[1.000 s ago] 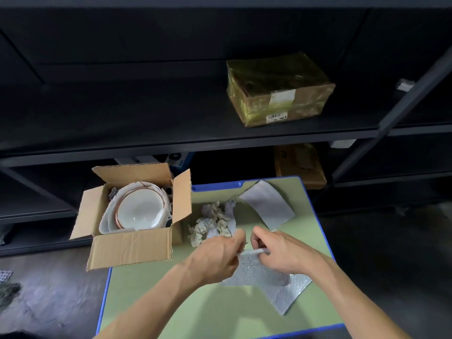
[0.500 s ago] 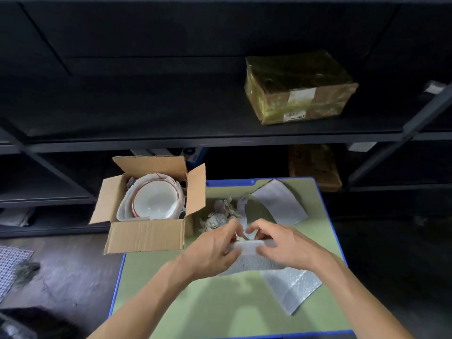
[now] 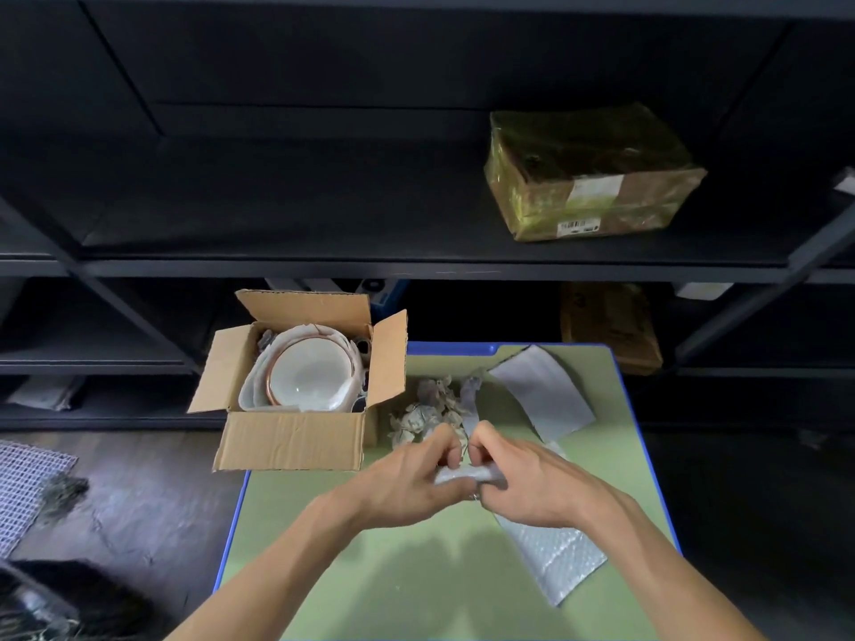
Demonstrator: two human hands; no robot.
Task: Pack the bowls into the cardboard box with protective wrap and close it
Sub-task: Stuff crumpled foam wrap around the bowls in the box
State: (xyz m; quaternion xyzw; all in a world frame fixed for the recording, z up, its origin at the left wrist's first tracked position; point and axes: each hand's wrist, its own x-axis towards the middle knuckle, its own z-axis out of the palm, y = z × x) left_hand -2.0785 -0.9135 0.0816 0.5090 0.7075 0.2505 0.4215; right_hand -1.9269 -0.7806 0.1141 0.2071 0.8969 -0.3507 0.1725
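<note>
L grip & R grip pinch bubble wrap; box w/ bowls at 10 o'clock; a loose pinch could let the wrap unroll, so the bowls rattle.

box: matt cardboard | bowl: glossy ceramic | wrap: shiny bubbled plastic

A parcel wrapped in glossy yellowish tape is sitting toward the right of a dark metal shelf, its white barcode label facing the camera. A second brown parcel is lying on the tier below, just behind the far right corner of a green table edged in blue. A white mesh mat is lying on the dark floor, well left of the table.
</note>
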